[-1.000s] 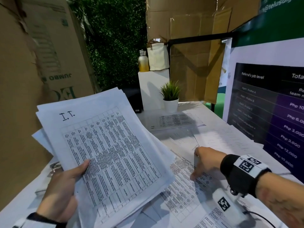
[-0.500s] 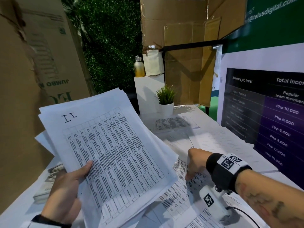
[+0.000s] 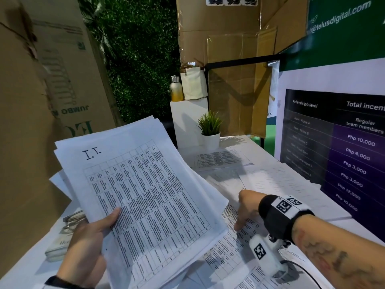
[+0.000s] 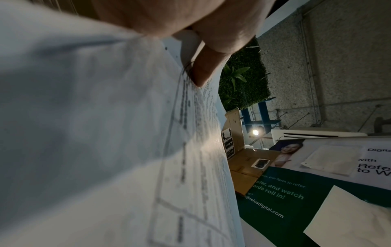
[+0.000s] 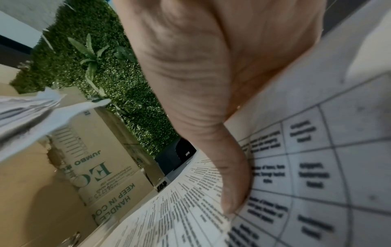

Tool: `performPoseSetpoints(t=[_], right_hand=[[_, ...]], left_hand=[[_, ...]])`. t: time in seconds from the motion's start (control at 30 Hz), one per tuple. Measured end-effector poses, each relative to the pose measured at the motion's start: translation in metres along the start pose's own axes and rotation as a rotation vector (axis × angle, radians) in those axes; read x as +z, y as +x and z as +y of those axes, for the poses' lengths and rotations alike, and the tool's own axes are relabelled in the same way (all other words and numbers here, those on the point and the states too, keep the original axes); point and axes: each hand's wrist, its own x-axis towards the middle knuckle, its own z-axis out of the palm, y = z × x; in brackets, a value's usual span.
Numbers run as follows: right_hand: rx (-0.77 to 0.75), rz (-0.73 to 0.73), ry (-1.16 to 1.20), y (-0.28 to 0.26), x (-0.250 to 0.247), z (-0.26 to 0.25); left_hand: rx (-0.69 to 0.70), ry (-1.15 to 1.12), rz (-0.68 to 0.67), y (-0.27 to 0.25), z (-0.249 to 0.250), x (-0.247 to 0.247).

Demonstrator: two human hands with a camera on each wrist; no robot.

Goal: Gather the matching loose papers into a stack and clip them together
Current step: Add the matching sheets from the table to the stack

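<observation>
My left hand (image 3: 89, 240) holds up a thick, fanned stack of printed table sheets (image 3: 145, 195) with "I.T." handwritten on the top page. Its thumb (image 4: 207, 66) lies on the stack's top face (image 4: 105, 150) and the fingers are hidden beneath. My right hand (image 3: 245, 207) is low over the table beside the stack's right edge. Its thumb (image 5: 232, 183) presses on a loose printed table sheet (image 5: 306, 167), which curls up past the palm, hiding the fingers behind it. The same sheet (image 3: 235, 253) lies among other loose papers. Metal clips (image 3: 74, 217) sit on a small box at the left.
More loose sheets (image 3: 218, 158) cover the white table toward the back. A small potted plant (image 3: 210, 132) stands behind them. A large poster board (image 3: 343, 153) stands along the right edge and a tall cardboard box (image 3: 31, 122) along the left. A bottle (image 3: 176, 88) stands on a white pedestal.
My right hand has slid a little left on the loose sheet, closer to the held stack. The left hand still holds the stack in the same way.
</observation>
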Motion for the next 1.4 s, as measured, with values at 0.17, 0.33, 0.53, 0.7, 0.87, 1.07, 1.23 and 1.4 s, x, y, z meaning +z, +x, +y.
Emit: performPoseSetpoints(t=[0.17,0.33,0.53,0.7,0.87,1.07,1.23,1.4], right_hand=[[-0.057,0.084,0.027,0.005,0.011,0.0],[-0.181,0.068,0.382,0.012,0.012,0.019],[-0.283,0.081,1.055,0.003,0.008,0.032],[-0.4,-0.02,1.169,-0.016,0.006,0.016],[-0.387,-0.078,1.113,-0.033,-0.003,0.006],[-0.465,-0.049,1.043,-0.041,-0.024,0.003],[-0.697,0.125,1.088,-0.049,-0.036,-0.01],[-0.777,0.135,1.107,-0.052,-0.024,-0.006]], left_hand=[[0.005,0.002,-0.005,-0.003,0.0,0.005],[-0.001,-0.012,0.022,-0.004,0.002,0.004],[-0.134,-0.049,-0.046,-0.006,-0.005,0.007],[-0.26,-0.037,-0.163,-0.015,-0.011,0.03],[-0.27,-0.005,-0.186,-0.009,-0.014,0.04],[0.16,0.108,-0.152,-0.014,-0.013,0.054],[0.589,0.263,-0.156,-0.021,-0.007,0.064],[0.568,0.357,-0.202,-0.035,-0.007,0.059]])
